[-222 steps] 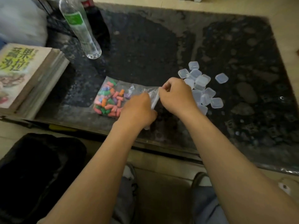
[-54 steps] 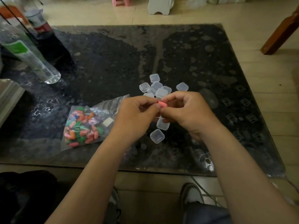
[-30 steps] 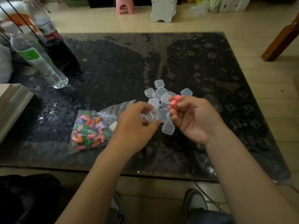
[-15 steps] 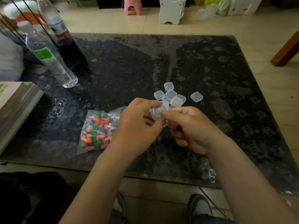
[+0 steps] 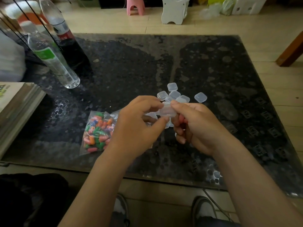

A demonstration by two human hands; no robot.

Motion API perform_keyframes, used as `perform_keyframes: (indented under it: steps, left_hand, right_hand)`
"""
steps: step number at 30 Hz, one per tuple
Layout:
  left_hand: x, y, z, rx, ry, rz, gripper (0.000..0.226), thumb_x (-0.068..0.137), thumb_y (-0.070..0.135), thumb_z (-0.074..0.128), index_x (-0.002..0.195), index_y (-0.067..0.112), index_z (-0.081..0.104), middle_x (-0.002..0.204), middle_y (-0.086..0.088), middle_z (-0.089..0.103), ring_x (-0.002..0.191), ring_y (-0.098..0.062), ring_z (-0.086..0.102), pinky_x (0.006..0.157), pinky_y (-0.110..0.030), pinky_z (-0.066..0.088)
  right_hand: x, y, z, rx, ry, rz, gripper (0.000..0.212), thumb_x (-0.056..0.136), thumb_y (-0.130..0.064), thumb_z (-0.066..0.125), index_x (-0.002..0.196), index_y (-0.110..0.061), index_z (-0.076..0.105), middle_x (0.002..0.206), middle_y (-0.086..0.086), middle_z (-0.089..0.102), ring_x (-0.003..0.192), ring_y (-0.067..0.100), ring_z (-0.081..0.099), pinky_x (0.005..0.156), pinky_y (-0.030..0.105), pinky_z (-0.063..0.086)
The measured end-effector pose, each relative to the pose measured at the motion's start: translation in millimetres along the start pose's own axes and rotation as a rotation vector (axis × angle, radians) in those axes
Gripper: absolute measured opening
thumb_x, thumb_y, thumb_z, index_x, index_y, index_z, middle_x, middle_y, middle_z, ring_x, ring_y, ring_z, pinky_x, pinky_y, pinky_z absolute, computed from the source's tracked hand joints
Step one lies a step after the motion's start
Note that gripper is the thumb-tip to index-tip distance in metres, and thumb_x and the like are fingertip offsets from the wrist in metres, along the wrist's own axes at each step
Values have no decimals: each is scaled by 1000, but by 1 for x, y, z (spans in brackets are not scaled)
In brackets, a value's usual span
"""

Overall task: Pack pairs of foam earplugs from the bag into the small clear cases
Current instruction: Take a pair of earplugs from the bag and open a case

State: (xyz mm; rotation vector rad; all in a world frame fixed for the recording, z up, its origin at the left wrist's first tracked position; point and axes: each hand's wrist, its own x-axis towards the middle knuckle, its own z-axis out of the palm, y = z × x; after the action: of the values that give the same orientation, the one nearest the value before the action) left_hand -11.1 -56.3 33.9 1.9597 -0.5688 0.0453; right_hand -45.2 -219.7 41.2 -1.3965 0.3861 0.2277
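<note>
Both hands meet above the dark glass table (image 5: 205,66) around one small clear case (image 5: 167,111). My left hand (image 5: 139,126) pinches its left side between thumb and fingers. My right hand (image 5: 195,126) pinches its right side from above; a pink earplug (image 5: 181,119) shows between its curled fingers. The clear bag (image 5: 98,130) of coloured foam earplugs lies flat on the table left of my left hand. Several empty clear cases (image 5: 173,94) sit in a loose cluster just beyond my hands, one (image 5: 200,97) apart at the right.
A clear water bottle (image 5: 54,61) and a dark cola bottle (image 5: 65,38) stand at the back left. A stack of books (image 5: 18,104) overhangs the left edge. A black bag (image 5: 29,199) lies on the floor at lower left. My shoes show below the front edge.
A second ago my right hand held the pink earplug up, apart from the case in my left. Now both hands grip the case together, the earplug tucked in my right fingers.
</note>
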Motion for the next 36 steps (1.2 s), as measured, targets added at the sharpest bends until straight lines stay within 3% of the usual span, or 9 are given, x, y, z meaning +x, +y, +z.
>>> perform_keyframes:
  steps: [4, 7, 10, 13, 17, 23, 33, 36]
  left_hand:
    - [0, 0, 0, 8, 23, -17, 29, 84, 13, 81, 109, 24, 71, 105, 10, 72, 96, -5, 71, 81, -20, 60]
    - [0, 0, -2, 18, -25, 19, 25, 86, 12, 79, 109, 21, 74, 104, 8, 72, 96, -6, 71, 82, -18, 59]
    - [0, -1, -4, 17, -43, 36, 21, 86, 10, 80, 105, 18, 77, 103, 5, 71, 96, -8, 71, 81, -17, 58]
    - [0, 1, -6, -67, -55, -33, 23, 81, 8, 84, 99, 21, 78, 100, 0, 73, 91, -8, 73, 78, -17, 58]
    - [0, 2, -10, -190, -86, -130, 22, 74, 14, 86, 92, 23, 78, 93, -4, 75, 83, -13, 76, 75, -22, 61]
    - [0, 1, -19, -153, -143, -172, 24, 75, 7, 86, 98, 11, 80, 92, 1, 77, 82, -8, 76, 73, -19, 59]
    - [-3, -3, -19, -46, -113, -97, 25, 72, 13, 90, 94, 19, 81, 93, 3, 74, 83, -9, 74, 75, -23, 62]
    - [-3, -2, -18, -76, -76, -90, 23, 74, 12, 89, 93, 23, 81, 90, 3, 76, 81, -11, 75, 73, -26, 62]
  right_hand:
    - [-2, 1, 0, -18, -89, -103, 24, 99, -16, 58, 82, -3, 68, 61, 1, 46, 53, 14, 43, 44, 29, 39]
    - [0, 4, -3, -56, -100, -133, 28, 100, -17, 58, 99, 9, 69, 66, 7, 47, 55, 14, 44, 45, 29, 42]
    - [2, 8, -4, -81, -108, -155, 26, 101, -15, 58, 103, 7, 71, 74, 19, 50, 57, 18, 46, 48, 30, 46]
    - [3, 9, -6, -124, -126, -190, 17, 97, -14, 64, 107, -5, 75, 85, 39, 55, 59, 24, 51, 54, 33, 50]
    - [4, 14, -7, -121, -138, -190, 29, 97, -11, 66, 125, -9, 68, 95, 40, 58, 61, 25, 56, 60, 35, 52]
    - [4, 16, -3, -128, -137, -222, 26, 97, -13, 67, 122, -8, 69, 88, 37, 59, 58, 20, 55, 57, 37, 51]
    - [3, 18, 4, -250, -69, -288, 27, 93, 2, 59, 110, -15, 73, 59, -8, 57, 53, 10, 55, 54, 34, 51]
    - [2, 17, 6, -261, -42, -331, 29, 87, -3, 60, 104, -22, 75, 64, 1, 61, 54, 16, 54, 54, 38, 51]
